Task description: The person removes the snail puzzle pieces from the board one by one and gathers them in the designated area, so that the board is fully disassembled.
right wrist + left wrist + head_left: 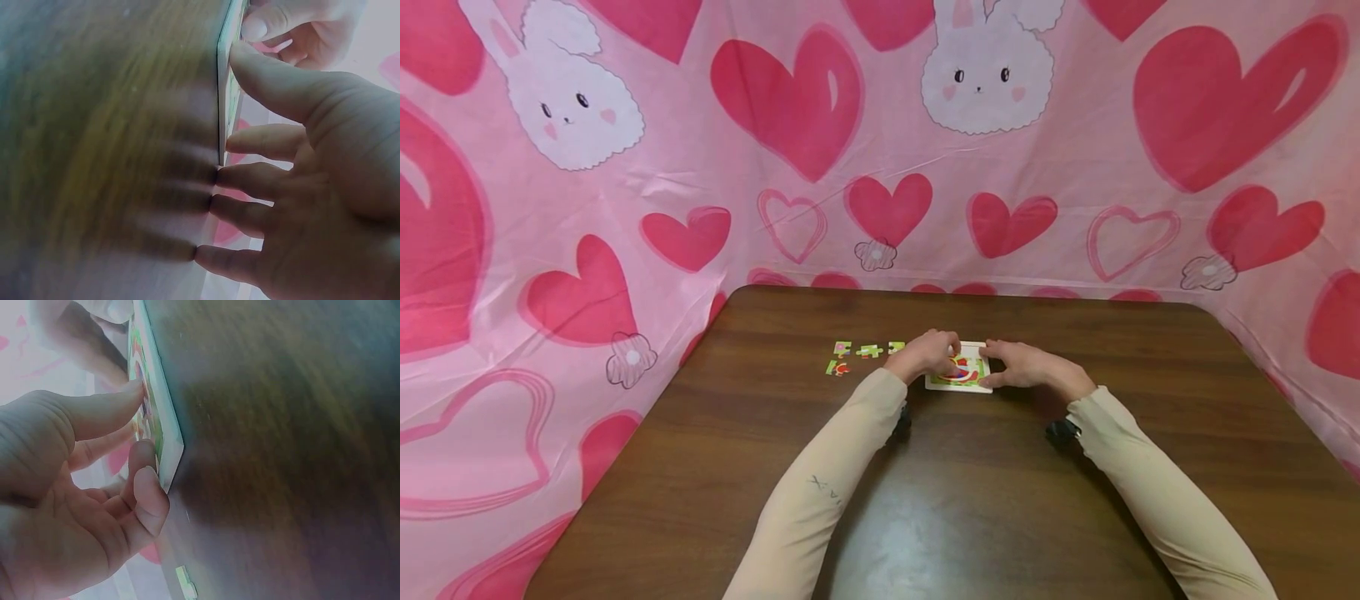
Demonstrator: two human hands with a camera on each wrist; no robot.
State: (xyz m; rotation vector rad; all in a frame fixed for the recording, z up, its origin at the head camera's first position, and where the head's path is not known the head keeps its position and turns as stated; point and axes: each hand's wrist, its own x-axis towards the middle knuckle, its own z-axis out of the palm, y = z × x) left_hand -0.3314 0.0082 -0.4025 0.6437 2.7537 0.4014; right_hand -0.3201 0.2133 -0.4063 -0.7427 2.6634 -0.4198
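Note:
A white-framed jigsaw puzzle tray lies on the table with a green, red and blue picture in it. My left hand is over its left side. The thumb touches the picture in the left wrist view, and the bent smaller fingers rest by the tray's corner. No piece shows between thumb and fingers. My right hand is at the tray's right side. In the right wrist view its thumb touches the tray's edge, while the spread, fairly straight fingers touch the edge and the tabletop.
Left of the tray lie loose jigsaw pieces: a pink-flowered one, a green one, a yellow-green one partly behind my left arm, and a red-and-green one. The brown wooden table meets a pink heart-patterned cloth behind.

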